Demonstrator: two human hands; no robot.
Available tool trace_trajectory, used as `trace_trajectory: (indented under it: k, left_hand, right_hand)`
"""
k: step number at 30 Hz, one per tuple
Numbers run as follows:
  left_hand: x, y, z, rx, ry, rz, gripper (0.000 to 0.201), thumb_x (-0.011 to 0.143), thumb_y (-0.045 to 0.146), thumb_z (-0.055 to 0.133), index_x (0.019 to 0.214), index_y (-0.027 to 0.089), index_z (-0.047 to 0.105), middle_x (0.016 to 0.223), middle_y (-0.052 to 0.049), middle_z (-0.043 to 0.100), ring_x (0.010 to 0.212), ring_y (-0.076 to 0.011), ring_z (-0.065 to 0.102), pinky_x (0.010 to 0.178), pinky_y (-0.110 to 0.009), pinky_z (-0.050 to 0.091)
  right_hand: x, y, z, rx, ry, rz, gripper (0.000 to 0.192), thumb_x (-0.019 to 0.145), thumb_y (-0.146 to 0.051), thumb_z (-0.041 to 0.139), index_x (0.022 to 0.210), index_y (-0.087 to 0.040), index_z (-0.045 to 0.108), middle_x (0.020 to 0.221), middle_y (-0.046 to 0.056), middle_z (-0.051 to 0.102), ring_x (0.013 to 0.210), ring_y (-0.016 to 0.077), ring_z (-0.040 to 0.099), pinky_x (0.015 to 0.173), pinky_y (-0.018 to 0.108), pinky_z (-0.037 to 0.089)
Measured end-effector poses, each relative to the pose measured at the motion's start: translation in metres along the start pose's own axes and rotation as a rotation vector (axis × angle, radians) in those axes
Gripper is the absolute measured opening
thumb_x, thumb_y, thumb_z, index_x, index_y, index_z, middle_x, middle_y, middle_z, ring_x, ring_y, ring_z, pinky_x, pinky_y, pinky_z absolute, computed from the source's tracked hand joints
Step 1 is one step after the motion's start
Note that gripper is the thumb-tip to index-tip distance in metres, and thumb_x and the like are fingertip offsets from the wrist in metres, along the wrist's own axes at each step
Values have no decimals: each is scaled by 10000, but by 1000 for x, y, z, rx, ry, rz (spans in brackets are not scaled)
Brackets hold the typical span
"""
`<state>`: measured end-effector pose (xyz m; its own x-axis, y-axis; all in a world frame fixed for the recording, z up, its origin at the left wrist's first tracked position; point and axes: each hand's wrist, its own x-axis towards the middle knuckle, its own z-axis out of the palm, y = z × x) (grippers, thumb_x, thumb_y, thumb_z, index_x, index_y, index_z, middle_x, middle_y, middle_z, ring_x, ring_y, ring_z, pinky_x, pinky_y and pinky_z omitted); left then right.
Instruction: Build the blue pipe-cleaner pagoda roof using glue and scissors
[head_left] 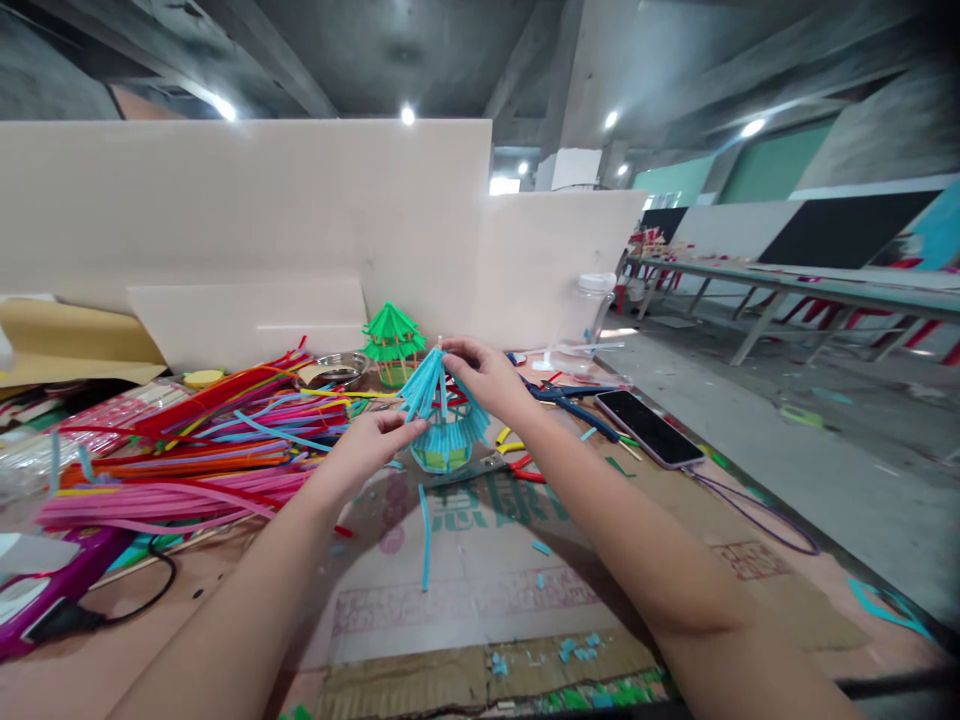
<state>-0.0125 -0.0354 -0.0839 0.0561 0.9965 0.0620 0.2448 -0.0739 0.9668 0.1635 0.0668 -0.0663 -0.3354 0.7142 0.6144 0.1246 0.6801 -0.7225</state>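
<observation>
A small model pagoda (442, 442) with a two-tier light-blue roof of fuzzy strips stands in front of me on a cardboard sheet. My right hand (491, 378) is closed on its upper roof near the wooden tip, thumb and fingers together. At the left edge of the roof, my left hand (373, 448) grips with thumb and fingertips. A loose blue strip (426, 538) lies just below the model. Red-handled scissors (480, 468) rest beside its base, partly hidden by my right arm. Behind it is a similar green pagoda (392, 343).
Bundles of colourful pipe cleaners (225, 430) cover the left side. A purple glue gun (67, 590) lies at the near left. Pliers (574, 400), a phone (649, 428) and a clear jar (587, 310) are at the right. A pale board (247, 210) rises behind.
</observation>
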Motion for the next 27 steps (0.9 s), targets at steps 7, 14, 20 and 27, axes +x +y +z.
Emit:
trace_trajectory:
  k: [7,14,20,27]
  left_hand:
    - [5,-8,2,-77,48,-5,477,634,615,723,654,168,561,516,73,336,476,-76,238,477,-242,152]
    - [7,-10,6,-100,58,10,493,617,619,721,617,182,492,529,76,323,485,-74,235,477,-248,144]
    - [8,-9,8,-127,64,16,471,608,598,722,633,184,500,530,79,327,479,-73,245,472,-244,150]
    - [6,-7,3,-116,39,-18,401,607,516,759,699,170,579,529,78,371,471,-73,268,474,-235,172]
  right_hand:
    - [0,-2,0,-7,1,4,246,879,-283,570,1088,-185,655,1039,66,724,964,178,674,862,333,528]
    - [-1,-4,1,1,-15,-13,245,882,-279,562,1089,-182,652,1049,71,723,968,179,674,869,340,525]
    - [0,-3,1,-17,0,-12,234,882,-279,563,1080,-192,653,1032,58,724,954,170,673,852,326,525]
    - [-1,-5,1,-10,-3,-14,234,879,-276,563,1075,-186,654,1030,67,724,947,174,676,849,328,526]
